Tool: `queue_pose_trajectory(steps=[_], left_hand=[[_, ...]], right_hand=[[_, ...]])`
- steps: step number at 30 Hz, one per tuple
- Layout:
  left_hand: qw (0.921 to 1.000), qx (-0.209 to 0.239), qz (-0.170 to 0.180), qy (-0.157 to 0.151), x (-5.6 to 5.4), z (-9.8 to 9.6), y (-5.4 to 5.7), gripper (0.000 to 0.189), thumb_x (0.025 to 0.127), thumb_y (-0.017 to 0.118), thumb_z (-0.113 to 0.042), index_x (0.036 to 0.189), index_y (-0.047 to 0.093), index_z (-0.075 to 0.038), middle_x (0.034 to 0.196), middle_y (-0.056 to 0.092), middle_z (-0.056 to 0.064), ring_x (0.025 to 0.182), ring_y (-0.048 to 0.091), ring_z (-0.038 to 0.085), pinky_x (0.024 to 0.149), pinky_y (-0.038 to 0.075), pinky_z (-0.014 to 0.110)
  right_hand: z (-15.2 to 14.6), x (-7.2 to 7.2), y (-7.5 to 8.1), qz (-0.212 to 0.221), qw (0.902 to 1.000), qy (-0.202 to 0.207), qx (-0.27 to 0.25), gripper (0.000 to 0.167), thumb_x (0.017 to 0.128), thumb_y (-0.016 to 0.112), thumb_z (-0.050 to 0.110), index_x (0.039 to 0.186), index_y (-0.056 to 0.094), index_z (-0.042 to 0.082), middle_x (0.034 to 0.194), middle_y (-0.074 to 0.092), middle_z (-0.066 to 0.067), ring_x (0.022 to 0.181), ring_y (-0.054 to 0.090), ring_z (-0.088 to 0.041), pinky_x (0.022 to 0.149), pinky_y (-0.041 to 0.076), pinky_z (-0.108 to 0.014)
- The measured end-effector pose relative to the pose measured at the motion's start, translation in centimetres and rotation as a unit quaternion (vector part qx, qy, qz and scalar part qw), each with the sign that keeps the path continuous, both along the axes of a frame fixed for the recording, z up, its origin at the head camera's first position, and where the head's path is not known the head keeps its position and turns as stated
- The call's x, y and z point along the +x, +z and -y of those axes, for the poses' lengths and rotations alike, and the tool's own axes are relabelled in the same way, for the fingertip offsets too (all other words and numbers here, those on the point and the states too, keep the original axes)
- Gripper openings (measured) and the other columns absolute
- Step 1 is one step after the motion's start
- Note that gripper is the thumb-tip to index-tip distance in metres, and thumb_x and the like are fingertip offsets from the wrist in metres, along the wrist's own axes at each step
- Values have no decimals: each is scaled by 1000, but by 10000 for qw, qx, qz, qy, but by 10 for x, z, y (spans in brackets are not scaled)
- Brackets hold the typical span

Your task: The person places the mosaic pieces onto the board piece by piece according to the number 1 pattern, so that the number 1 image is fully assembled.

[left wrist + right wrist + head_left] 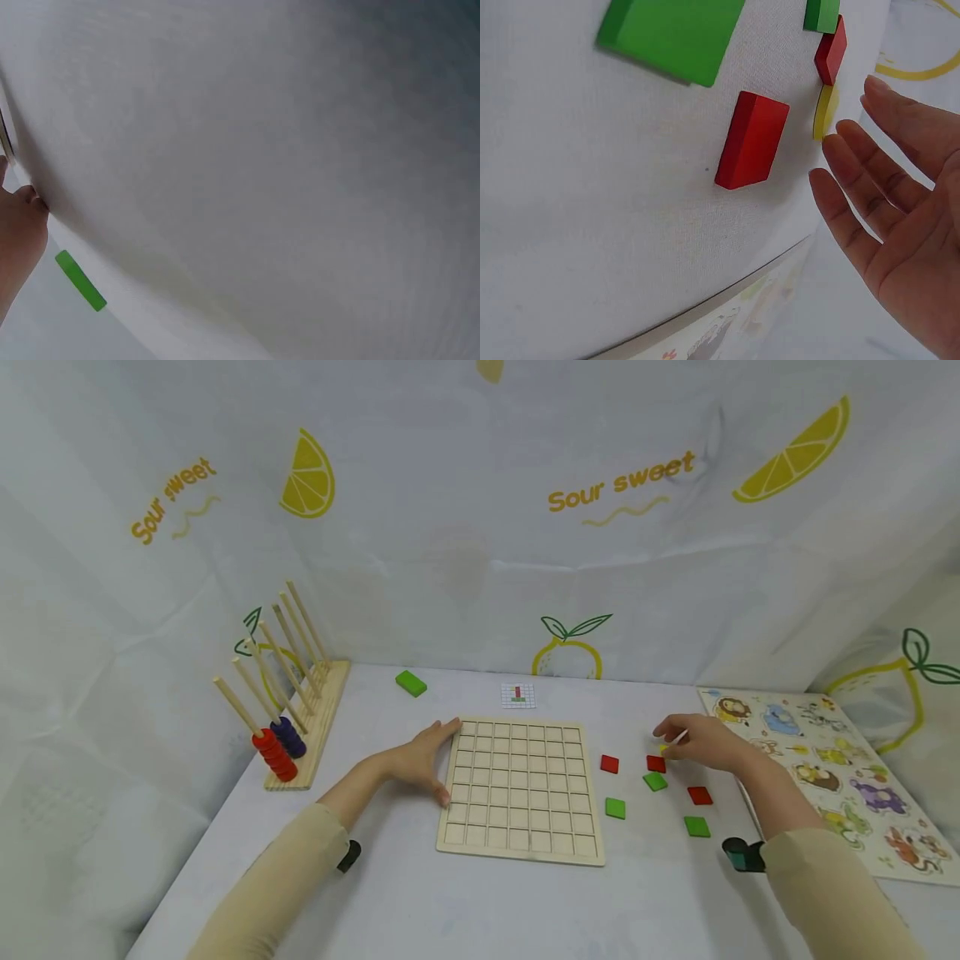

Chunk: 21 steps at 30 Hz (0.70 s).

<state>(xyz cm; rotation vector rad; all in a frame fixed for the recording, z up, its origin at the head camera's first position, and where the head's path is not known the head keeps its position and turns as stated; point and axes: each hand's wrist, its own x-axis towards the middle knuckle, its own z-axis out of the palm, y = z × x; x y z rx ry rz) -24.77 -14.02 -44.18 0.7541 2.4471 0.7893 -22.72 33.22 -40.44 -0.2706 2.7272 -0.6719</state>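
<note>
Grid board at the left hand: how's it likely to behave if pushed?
The grid board looks like thin pale wood, so probably stiff and fairly light for its size. Broad and lying flat, it seems unlikely to roll or tip. No fastening shows, so it may slide.

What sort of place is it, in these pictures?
Probably a children's play or learning area: there are a wooden grid board, an animal puzzle and a peg abacus.

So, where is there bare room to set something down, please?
Bare: in front of the pale wooden grid board, between the beige sleeves; behind it, between the white printed card and animal-picture board. Crowded: right of the grid board, with square red tiles and green tiles.
</note>
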Motion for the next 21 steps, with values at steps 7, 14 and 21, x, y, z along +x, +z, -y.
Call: queue_pose_trajectory(steps=[7, 14, 21], left_hand=[[9998, -112, -83, -117, 2, 0, 0, 134, 58, 95, -33, 159, 10, -7, 169, 6, 12, 156, -3, 42, 125, 8, 62], [9992, -228, -265, -180, 3, 0, 0, 133, 59, 95, -32, 158, 12, -4, 168, 8, 14, 156, -1, 42, 126, 7, 59], [9992, -236, -239, -193, 4, 0, -2, 134, 59, 94, -34, 159, 10, -5, 169, 5, 12, 156, -3, 42, 126, 7, 59]], right_hand=[[-2, -2, -3, -24, 9995, -270, 129, 38, 89, 70, 19, 116, 60, -6, 106, 64, -21, 94, 57, -29, 80, 53, -38], [-7, -6, -12, 130, 9989, -436, 141, 38, 88, 72, 18, 114, 60, -7, 101, 63, -19, 90, 55, -26, 80, 51, -35], [-9, -6, -16, 136, 9988, -446, 147, 33, 87, 73, 14, 111, 59, -4, 99, 61, -17, 90, 53, -26, 78, 49, -31]])
